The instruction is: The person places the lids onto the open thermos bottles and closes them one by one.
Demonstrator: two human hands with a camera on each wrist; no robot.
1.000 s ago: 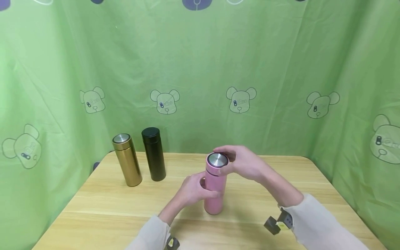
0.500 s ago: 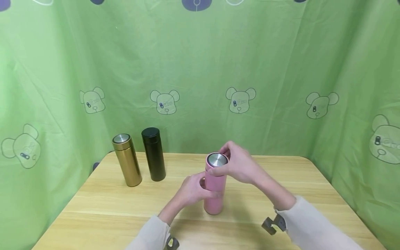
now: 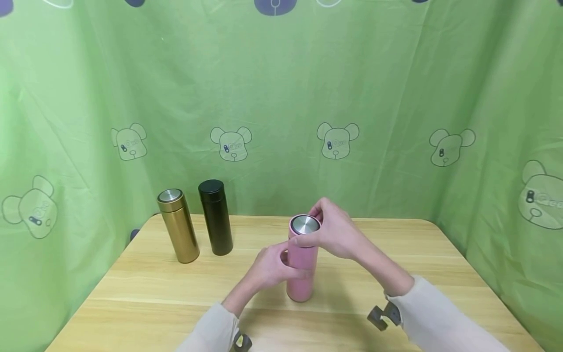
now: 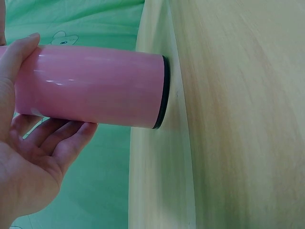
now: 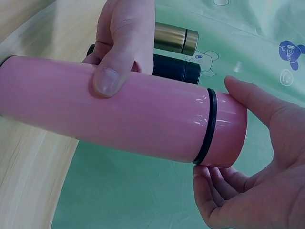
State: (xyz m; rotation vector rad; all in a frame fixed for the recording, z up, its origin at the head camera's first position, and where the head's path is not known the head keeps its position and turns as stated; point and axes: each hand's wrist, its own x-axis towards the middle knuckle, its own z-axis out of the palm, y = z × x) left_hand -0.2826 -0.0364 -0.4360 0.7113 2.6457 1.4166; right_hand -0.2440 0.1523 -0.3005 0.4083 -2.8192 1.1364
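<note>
A pink thermos (image 3: 301, 288) stands upright on the wooden table, with a steel disc on top of its pink lid (image 5: 232, 129). My left hand (image 3: 270, 268) grips the body around its middle, thumb across the near side. Up at the lid, my right hand (image 3: 336, 232) pinches the rim between thumb and fingers. A dark ring shows between lid and body in the right wrist view. In the left wrist view the thermos's black base edge meets the table, and the left fingers (image 4: 71, 143) curl along its side.
A gold thermos (image 3: 179, 234) and a black thermos (image 3: 216, 220) stand upright at the back left of the wooden table (image 3: 154, 303). Green curtains (image 3: 281, 88) printed with bear heads hang behind the table and at both sides.
Over the last second my right hand has turned around the lid, its thumb shifting left and its wrist lowering slightly. My left hand and the thermos body have stayed in place.
</note>
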